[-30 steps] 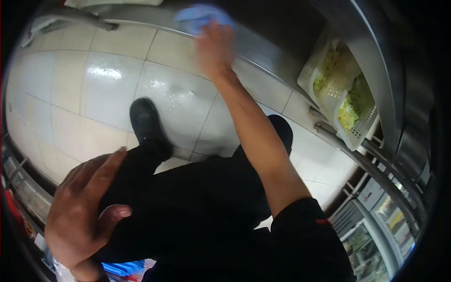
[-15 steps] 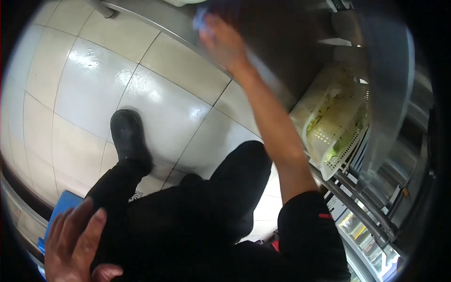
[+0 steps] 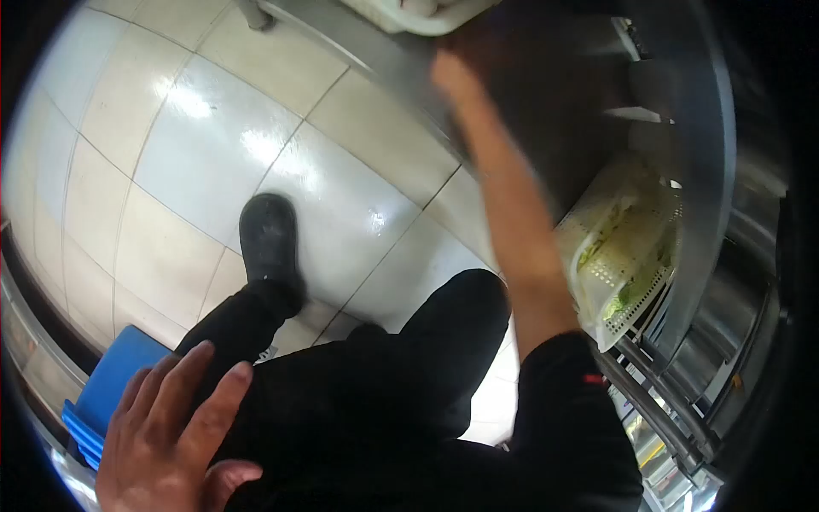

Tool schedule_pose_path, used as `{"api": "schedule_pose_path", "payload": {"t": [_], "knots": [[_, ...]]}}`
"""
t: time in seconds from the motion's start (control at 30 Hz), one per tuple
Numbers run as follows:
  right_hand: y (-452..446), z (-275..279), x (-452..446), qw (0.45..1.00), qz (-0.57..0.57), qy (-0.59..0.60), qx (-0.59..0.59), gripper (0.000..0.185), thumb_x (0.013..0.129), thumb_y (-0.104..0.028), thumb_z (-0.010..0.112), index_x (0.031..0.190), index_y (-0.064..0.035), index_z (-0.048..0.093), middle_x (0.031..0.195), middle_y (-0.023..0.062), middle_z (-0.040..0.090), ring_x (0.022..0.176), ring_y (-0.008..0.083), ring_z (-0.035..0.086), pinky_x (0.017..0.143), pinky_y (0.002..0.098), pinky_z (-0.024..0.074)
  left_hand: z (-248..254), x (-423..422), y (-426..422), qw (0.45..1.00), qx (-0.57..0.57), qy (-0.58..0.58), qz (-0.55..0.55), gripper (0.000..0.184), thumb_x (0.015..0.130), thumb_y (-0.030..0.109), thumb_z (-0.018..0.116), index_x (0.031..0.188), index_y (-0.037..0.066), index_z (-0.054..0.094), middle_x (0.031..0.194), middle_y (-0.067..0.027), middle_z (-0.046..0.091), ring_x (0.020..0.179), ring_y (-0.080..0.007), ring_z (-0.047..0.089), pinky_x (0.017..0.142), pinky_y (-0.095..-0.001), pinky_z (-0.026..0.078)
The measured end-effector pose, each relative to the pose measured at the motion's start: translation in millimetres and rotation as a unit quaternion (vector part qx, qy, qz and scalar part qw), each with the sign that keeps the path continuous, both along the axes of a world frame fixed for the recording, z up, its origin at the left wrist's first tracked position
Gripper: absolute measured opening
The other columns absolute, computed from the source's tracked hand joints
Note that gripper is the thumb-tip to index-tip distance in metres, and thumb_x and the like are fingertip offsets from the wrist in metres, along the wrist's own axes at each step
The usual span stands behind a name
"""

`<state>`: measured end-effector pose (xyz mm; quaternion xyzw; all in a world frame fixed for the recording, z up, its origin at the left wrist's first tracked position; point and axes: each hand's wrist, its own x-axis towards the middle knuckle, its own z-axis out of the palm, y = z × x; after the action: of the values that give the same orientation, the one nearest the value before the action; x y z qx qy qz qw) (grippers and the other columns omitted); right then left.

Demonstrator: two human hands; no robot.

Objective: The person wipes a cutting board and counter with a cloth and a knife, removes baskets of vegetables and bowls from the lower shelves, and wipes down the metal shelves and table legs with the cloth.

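Observation:
My right arm (image 3: 516, 226) stretches up over a dark metal shelf surface (image 3: 546, 94). Its blurred right hand (image 3: 456, 77) is low over this surface, close to the front edge, and I cannot make out its fingers or anything in them. Just beyond that hand is a white tub (image 3: 426, 24), cut off by the top of the view, with pale contents. My left hand (image 3: 171, 427) hovers at the lower left beside my leg, fingers apart and holding nothing.
White perforated baskets (image 3: 610, 328) with green leafy scraps stand at the right, by metal rails (image 3: 653, 401). A blue plastic stool or bin (image 3: 124, 380) is behind my left hand. My black shoe (image 3: 269, 235) rests on the tiled floor (image 3: 205, 136).
The right hand, earlier showing a bluish cloth over the shelf, has moved right and the cloth no longer shows. More of the white tub is visible. The left hand shifted slightly right.

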<state>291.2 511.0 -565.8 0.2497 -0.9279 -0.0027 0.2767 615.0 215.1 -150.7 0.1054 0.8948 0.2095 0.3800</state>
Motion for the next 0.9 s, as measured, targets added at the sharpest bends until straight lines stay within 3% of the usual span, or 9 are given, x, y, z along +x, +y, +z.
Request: {"api": "schedule_pose_path", "payload": {"t": [0.1, 0.23, 0.3, 0.4, 0.6, 0.67, 0.77, 0.83, 0.9], "knots": [[-74, 82, 141, 0.984, 0.045, -0.095, -0.145, 0.023, 0.075, -0.014, 0.059, 0.098, -0.0112, 0.063, 0.113, 0.0148, 0.05, 0.104, 0.0339, 0.046, 0.087, 0.0442, 0.0381, 15, -5, 16, 0.999, 0.025, 0.037, 0.024, 0.067, 0.075, 0.053, 0.056, 0.126, 0.01, 0.054, 0.115, -0.0226, 0.056, 0.103, -0.0413, 0.057, 0.089, -0.0471, 0.046], [-90, 104, 138, 0.976, 0.067, -0.184, -0.091, 0.025, 0.072, -0.007, 0.058, 0.096, -0.0126, 0.063, 0.119, 0.0094, 0.047, 0.11, 0.0302, 0.042, 0.087, 0.0382, 0.0368, 27, -2, 43, 0.996, 0.03, 0.078, -0.026, 0.064, 0.074, 0.048, 0.06, 0.127, 0.012, 0.053, 0.116, -0.0189, 0.057, 0.104, -0.0381, 0.057, 0.086, -0.0467, 0.048], [-85, 114, 132, 0.964, 0.185, -0.191, -0.008, 0.025, 0.074, -0.006, 0.056, 0.098, -0.0115, 0.062, 0.122, 0.0095, 0.046, 0.112, 0.0299, 0.042, 0.091, 0.039, 0.037, 29, -2, 50, 0.994, 0.062, 0.071, -0.063, 0.065, 0.073, 0.042, 0.065, 0.129, 0.013, 0.051, 0.119, -0.0196, 0.056, 0.105, -0.038, 0.057, 0.088, -0.045, 0.047], [1, 108, 175, 0.969, 0.161, -0.188, -0.002, 0.024, 0.077, -0.009, 0.055, 0.1, -0.0117, 0.059, 0.128, 0.0104, 0.044, 0.114, 0.0295, 0.043, 0.092, 0.0412, 0.0385, 26, -9, 57, 0.991, 0.086, 0.075, -0.068, 0.065, 0.076, 0.033, 0.069, 0.133, 0.013, 0.045, 0.118, -0.0204, 0.056, 0.106, -0.0395, 0.055, 0.09, -0.0436, 0.045], [153, 124, 291, 0.98, -0.04, -0.194, -0.017, 0.024, 0.072, -0.006, 0.059, 0.096, -0.0124, 0.062, 0.119, 0.0132, 0.05, 0.103, 0.0323, 0.052, 0.086, 0.0423, 0.0457, 8, -35, 69, 0.995, 0.031, 0.03, -0.095, 0.062, 0.085, 0.039, 0.061, 0.136, 0.011, 0.041, 0.114, -0.0239, 0.057, 0.106, -0.0402, 0.054, 0.09, -0.0423, 0.044], [153, 152, 296, 0.872, -0.227, -0.417, -0.122, 0.028, 0.068, -0.006, 0.061, 0.095, -0.0099, 0.061, 0.113, 0.0159, 0.053, 0.094, 0.0348, 0.057, 0.081, 0.0438, 0.0482, 2, -42, 72, 0.991, 0.055, 0.043, -0.111, 0.061, 0.087, 0.042, 0.058, 0.137, 0.011, 0.04, 0.113, -0.0246, 0.057, 0.106, -0.0398, 0.054, 0.09, -0.0416, 0.044], [143, 208, 271, 0.893, -0.271, -0.268, -0.239, 0.034, 0.064, -0.003, 0.065, 0.097, -0.0084, 0.06, 0.107, 0.0177, 0.056, 0.097, 0.0351, 0.057, 0.083, 0.0428, 0.0481, -9, -52, 79, 0.989, 0.062, 0.067, -0.113, 0.061, 0.089, 0.038, 0.056, 0.138, 0.007, 0.037, 0.112, -0.0246, 0.057, 0.107, -0.0391, 0.053, 0.092, -0.0409, 0.042], [154, 195, 244, 0.895, -0.298, -0.244, -0.226, 0.037, 0.071, -0.013, 0.066, 0.106, -0.0071, 0.06, 0.113, 0.0206, 0.055, 0.1, 0.0382, 0.057, 0.09, 0.0428, 0.0456, -17, -54, 74, 0.985, 0.079, 0.091, -0.125, 0.063, 0.088, 0.039, 0.057, 0.138, 0.007, 0.037, 0.114, -0.0254, 0.057, 0.11, -0.0392, 0.052, 0.094, -0.0405, 0.042], [157, 178, 223, 0.928, -0.303, -0.199, -0.087, 0.05, 0.081, -0.035, 0.062, 0.119, -0.0039, 0.056, 0.125, 0.025, 0.051, 0.112, 0.0394, 0.052, 0.099, 0.043, 0.0393, -3, -51, 76, 0.987, 0.077, 0.054, -0.127, 0.064, 0.088, 0.042, 0.056, 0.139, 0.007, 0.036, 0.114, -0.026, 0.056, 0.108, -0.04, 0.053, 0.093, -0.0409, 0.042]]}}
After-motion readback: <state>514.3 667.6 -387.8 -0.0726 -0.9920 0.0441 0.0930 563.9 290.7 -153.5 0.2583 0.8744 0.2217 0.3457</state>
